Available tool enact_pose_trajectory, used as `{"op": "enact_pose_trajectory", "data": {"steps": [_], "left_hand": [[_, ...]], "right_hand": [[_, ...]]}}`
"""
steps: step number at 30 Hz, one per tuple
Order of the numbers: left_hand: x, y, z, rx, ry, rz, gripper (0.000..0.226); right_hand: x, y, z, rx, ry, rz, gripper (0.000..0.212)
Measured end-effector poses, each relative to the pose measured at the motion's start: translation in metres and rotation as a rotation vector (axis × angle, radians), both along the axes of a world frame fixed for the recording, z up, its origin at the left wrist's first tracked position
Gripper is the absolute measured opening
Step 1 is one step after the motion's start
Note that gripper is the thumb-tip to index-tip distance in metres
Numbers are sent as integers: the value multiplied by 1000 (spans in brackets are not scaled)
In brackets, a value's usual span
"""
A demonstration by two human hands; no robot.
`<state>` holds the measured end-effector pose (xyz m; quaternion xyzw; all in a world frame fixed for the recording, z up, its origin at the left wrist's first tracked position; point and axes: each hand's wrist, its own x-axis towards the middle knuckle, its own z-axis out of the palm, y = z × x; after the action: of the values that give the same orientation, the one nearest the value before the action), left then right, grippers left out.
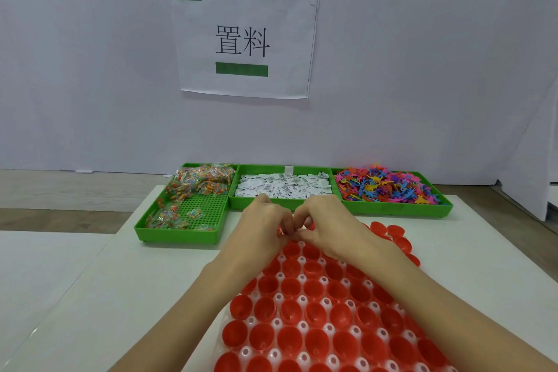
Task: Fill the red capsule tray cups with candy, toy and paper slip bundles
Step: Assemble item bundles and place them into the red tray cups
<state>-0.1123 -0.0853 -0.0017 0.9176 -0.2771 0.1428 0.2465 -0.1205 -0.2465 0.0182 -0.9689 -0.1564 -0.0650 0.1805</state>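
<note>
Meeting over the far end of a red capsule tray (317,311), the left hand (259,229) and right hand (329,226) have their fingers (287,220) curled and their tips pressed close together. Whether they pinch anything is impossible to tell, since the fingers hide the spot. The tray lies at the near edge of the white table (90,296), its rows of open red cups set in a clear plastic sheet; the forearms cross above it and cover many cups. The cups that show hold nothing.

Along the far edge of the table three green bins stand side by side, touching. The left bin (181,232) reaches nearer than the others and holds clear packets of coloured candy (199,181), heaped at its far end with a few loose ones on its grid floor. The middle bin (235,202) holds white paper slips (283,187) with black print. The right bin (440,208) is piled with small bright toy figures (383,184).

Behind the bins rises a pale wall (90,69) with a paper sign (244,39) bearing two large black characters and two green bars. A wood-toned floor (45,190) shows at the left.
</note>
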Motion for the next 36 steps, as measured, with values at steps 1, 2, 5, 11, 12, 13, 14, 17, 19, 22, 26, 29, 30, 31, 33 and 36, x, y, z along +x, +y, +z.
{"op": "enact_pose_trajectory", "data": {"steps": [1,2,5,11,12,13,14,17,19,22,26,29,30,31,33,36], "left_hand": [[1,0,-1,-3,-2,-7,8],[1,1,-1,-2,-7,-13,7],[3,4,-1,10,-51,-37,6],[4,8,1,12,-18,-59,7],[3,8,1,9,-7,-44,8],[3,8,1,0,-4,-29,9],[3,8,1,-16,-6,-20,9],[3,9,0,-45,-12,-8,7],[4,9,0,-35,-11,-9,7],[4,9,0,-34,0,-12,9],[3,8,-1,0,-19,-16,8],[2,7,-1,21,-29,-24,6],[2,7,-1,24,-32,-23,5],[2,7,-1,26,-33,-23,5],[2,6,0,31,-25,-28,5],[2,6,1,30,-16,-32,5]], "right_hand": [[2,0,-1,-8,-9,6,13],[3,1,-2,-28,-21,14,15],[6,3,-5,-85,-68,41,16],[9,-5,-8,-16,-66,102,10],[9,-7,-8,7,-54,108,11],[10,-10,-7,28,-35,119,13],[11,-12,-4,47,-9,130,15],[16,-15,6,88,113,134,20],[19,-16,11,72,177,129,21],[21,-16,15,62,222,120,22],[20,-13,13,32,187,121,22],[18,-8,10,-31,125,140,21],[17,-7,10,-38,111,145,22],[16,-7,10,-42,102,148,23],[15,-8,9,-44,102,152,24],[14,-10,9,-55,106,160,22]]}}
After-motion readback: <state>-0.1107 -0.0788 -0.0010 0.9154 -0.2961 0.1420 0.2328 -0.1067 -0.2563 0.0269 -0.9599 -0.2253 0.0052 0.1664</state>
